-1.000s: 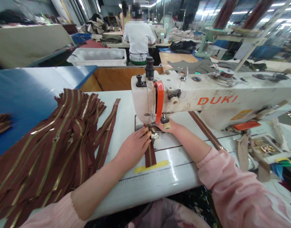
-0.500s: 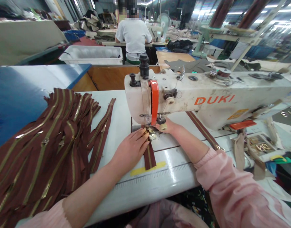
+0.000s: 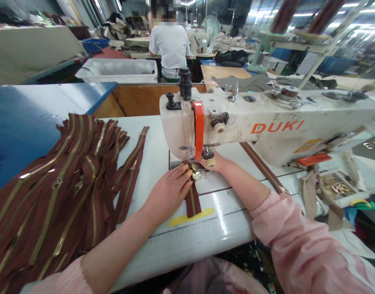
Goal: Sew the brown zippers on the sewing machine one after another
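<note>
A brown zipper (image 3: 192, 200) with brass-coloured teeth lies under the needle area of a white sewing machine (image 3: 230, 118), its near end pointing towards me. My left hand (image 3: 170, 188) presses on its left side, fingers close together and fingertips on the tape near the presser foot (image 3: 191, 165). Behind the machine's head is my right hand (image 3: 216, 161), mostly covered by it; the fingers and anything in them are hidden. Left of my left hand lie a loose brown zipper (image 3: 132, 175) and a large heap of similar zippers (image 3: 61, 183).
Right of the machine's needle end, another zipper (image 3: 263, 169) runs across the bed. A tray of metal pieces (image 3: 332, 185) and fabric strips sit farther right. A blue table (image 3: 37, 106) adjoins at left. Beyond, a person in white (image 3: 170, 49) sits near a white bin (image 3: 120, 69).
The zipper's near end has shifted very slightly away from me, towards the needle. My hands are almost where they were. The person ahead has drawn the right arm inward.
</note>
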`<state>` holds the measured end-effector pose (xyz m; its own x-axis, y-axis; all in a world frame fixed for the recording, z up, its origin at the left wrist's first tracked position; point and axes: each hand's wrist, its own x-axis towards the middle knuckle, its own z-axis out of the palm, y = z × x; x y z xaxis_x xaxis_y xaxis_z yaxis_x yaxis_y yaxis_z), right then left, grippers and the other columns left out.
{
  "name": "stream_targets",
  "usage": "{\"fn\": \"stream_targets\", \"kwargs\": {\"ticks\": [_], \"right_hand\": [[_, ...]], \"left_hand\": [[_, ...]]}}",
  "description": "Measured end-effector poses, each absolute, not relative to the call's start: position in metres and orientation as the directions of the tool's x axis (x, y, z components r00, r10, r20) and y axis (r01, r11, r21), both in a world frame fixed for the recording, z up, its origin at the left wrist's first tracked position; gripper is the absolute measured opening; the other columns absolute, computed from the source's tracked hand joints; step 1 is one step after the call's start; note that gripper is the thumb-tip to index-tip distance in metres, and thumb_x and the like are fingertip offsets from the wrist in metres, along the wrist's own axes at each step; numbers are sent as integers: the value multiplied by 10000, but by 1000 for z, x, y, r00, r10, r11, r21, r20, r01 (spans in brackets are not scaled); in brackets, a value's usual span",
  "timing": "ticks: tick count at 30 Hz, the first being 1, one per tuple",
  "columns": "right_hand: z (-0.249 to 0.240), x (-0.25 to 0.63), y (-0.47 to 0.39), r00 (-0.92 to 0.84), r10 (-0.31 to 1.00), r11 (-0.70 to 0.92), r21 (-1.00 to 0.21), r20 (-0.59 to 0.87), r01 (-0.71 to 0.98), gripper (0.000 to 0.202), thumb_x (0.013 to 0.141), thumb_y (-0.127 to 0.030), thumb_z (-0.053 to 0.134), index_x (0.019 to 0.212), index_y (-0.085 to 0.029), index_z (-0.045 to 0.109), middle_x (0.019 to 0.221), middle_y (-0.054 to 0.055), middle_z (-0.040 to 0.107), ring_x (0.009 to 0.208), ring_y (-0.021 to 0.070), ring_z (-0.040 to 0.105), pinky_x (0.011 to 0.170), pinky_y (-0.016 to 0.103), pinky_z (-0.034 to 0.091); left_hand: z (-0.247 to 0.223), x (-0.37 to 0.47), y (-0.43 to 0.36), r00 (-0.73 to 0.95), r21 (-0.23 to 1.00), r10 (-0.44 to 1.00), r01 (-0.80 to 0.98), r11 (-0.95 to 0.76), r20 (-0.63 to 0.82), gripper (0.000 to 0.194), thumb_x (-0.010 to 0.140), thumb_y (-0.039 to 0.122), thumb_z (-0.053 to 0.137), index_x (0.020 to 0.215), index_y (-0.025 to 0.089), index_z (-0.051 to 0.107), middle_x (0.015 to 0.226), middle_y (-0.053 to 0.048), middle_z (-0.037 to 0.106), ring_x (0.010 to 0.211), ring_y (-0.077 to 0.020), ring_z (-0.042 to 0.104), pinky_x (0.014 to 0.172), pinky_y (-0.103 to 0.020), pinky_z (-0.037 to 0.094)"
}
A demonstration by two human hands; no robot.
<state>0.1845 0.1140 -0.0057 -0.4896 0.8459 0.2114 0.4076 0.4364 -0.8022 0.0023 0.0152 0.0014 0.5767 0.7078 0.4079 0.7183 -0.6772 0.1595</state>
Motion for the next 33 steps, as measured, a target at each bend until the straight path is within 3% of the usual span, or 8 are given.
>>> {"fn": "stream_targets", "kwargs": {"ticks": [9,15,20,27,30,33], "right_hand": [[16,186,101,-489,835,496,-733,255,466,100,801,-171,598,792,-178,698,875,26,721,878,199,639,855,322,497],[27,212,38,-316,858,508,-575,404,642,178,855,-105,510,793,-150,670,854,91,654,887,227,559,832,372,458],[16,217,-28,-517,745,667,-450,422,593,176,901,-143,510,906,-184,680,842,66,622,834,203,530,748,340,484],[17,215,7,-315,798,587,-541,514,602,182,879,-126,518,886,-170,694,864,89,634,861,214,562,774,348,485],[19,207,46,-280,888,457,-630,366,628,135,828,-121,564,794,-165,687,883,86,657,920,234,580,850,370,464],[18,194,75,-331,899,435,-677,288,593,130,781,-95,586,745,-160,693,830,58,700,845,218,630,799,327,495]], "left_hand": [[8,5,4,548,150,748,760,-632,374,344,945,280,434,1187,88,583,1254,-156,601,1215,-262,521,1013,-442,457],[12,7,-34,587,77,721,754,-653,368,296,942,284,444,1125,145,630,1196,-116,636,1147,-255,562,973,-426,480],[13,7,-49,597,61,703,744,-665,388,292,954,255,422,1106,125,635,1149,-129,651,1092,-256,589,934,-424,500],[24,15,-28,581,41,687,750,-660,437,278,957,204,404,1113,117,616,1073,-123,665,1037,-238,600,915,-409,507],[26,19,-13,603,-15,680,753,-658,418,248,941,185,439,1091,111,622,1039,-120,664,1010,-239,605,907,-398,506],[22,20,-3,623,-47,679,749,-661,389,229,932,180,453,1061,117,631,1022,-111,665,1006,-244,602,910,-401,501]]}}
